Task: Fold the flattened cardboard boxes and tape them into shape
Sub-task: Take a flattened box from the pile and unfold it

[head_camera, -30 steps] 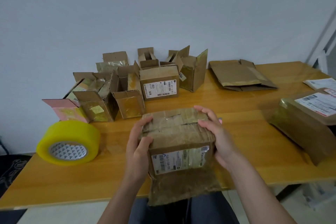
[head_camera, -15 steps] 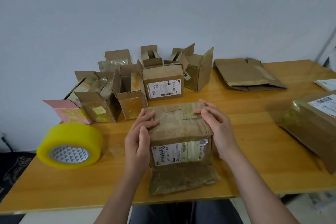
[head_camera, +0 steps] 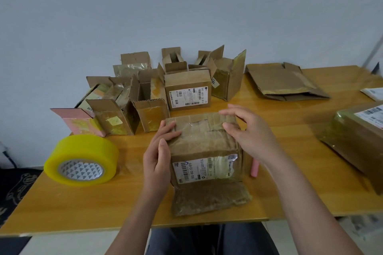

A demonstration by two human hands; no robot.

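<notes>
The counter (head_camera: 290,130) is wide and yellow-brown and fills the lower half of the frame. A bunch of folded boxes (head_camera: 145,97) stands at its far edge, left of the middle. A flat box (head_camera: 284,80) lies in the upper right, not folded yet. A big box (head_camera: 360,141) sits at the right edge.

The box (head_camera: 205,149) being worked on stands in the middle, near the front edge. One loose flap (head_camera: 209,198) lies flat on the counter in front of it. The top flaps are closed, with old shiny tape on them.

The tape roll (head_camera: 83,161) is yellow and lies on its side at the lower left, well apart from the box. A small pink thing (head_camera: 254,168) lies just right of the box. I cannot tell what it is.

The left hand (head_camera: 159,151) lies flat on the box's left side, with its fingers bent over the top edge. The right hand (head_camera: 248,132) is spread wide over the top right corner. Its fingertips look like they touch the top, but it grips nothing.

What could go wrong? The flaps may spring up if a hand lets go to reach for the tape, because the roll is far off. The box is old and wrinkled, so pushing hard could squash it. The front flap could get forgotten and stay open. The box could also slide off the near edge.
</notes>
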